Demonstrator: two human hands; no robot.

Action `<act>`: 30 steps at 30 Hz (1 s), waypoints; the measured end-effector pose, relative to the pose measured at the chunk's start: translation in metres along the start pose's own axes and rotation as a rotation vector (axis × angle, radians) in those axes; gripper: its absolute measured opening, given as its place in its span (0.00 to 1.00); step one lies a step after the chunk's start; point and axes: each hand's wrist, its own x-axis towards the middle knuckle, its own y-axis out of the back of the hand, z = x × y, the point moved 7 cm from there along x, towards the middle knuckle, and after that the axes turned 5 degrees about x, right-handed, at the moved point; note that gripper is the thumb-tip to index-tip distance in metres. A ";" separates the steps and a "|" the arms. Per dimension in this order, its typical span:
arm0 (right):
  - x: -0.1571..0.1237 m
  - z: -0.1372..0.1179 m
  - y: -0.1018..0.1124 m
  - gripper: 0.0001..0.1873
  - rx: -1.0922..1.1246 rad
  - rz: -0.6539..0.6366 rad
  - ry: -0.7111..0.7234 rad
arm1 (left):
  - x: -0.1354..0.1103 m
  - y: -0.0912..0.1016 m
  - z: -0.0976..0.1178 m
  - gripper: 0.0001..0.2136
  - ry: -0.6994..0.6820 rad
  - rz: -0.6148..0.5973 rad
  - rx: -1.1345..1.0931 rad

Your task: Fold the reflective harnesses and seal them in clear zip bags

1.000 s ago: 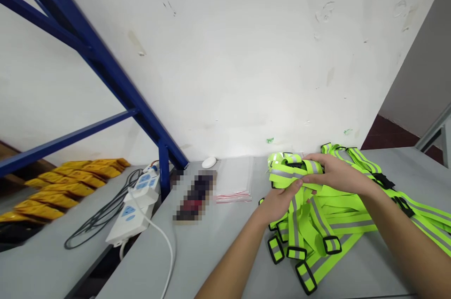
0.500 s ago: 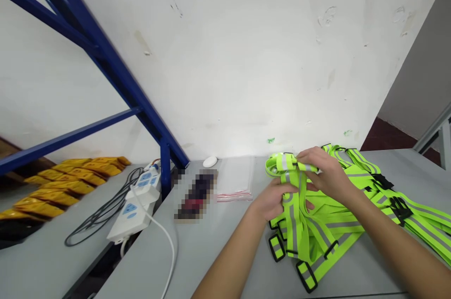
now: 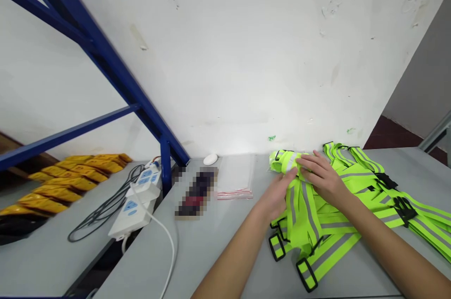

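Note:
A neon-green reflective strap vest [image 3: 310, 224] with grey bands and black buckles lies bunched on the grey table [image 3: 211, 252]. My left hand [image 3: 276, 198] rests against its left side, fingers stretched along the straps. My right hand [image 3: 322, 177] lies on top of the folded upper part, fingers flat and apart. More green vests [image 3: 394, 195] trail off to the right.
A stack of clear zip bags [image 3: 235, 179] and a blurred dark object [image 3: 195, 193] lie left of the vest, with a small white puck [image 3: 210, 159] by the wall. White power strips [image 3: 136, 202] with cables, yellow packets [image 3: 63, 186] and a blue rack frame [image 3: 134, 97] fill the left.
Both hands lowered the lifted, gathered straps onto the table. My fingers went from gripping the straps to lying flat on them.

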 end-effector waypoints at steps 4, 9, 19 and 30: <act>-0.008 -0.001 -0.005 0.14 0.144 -0.064 -0.102 | 0.004 0.005 -0.002 0.19 -0.056 0.102 0.043; -0.012 0.016 0.009 0.20 0.399 -0.002 -0.491 | 0.006 0.011 -0.003 0.19 -0.038 0.126 0.181; -0.024 0.046 0.009 0.15 0.771 -0.202 -1.017 | -0.004 -0.012 -0.006 0.22 -0.148 0.055 0.668; -0.051 0.061 -0.012 0.19 1.357 0.044 -1.376 | -0.014 -0.013 0.015 0.13 -0.573 0.277 1.045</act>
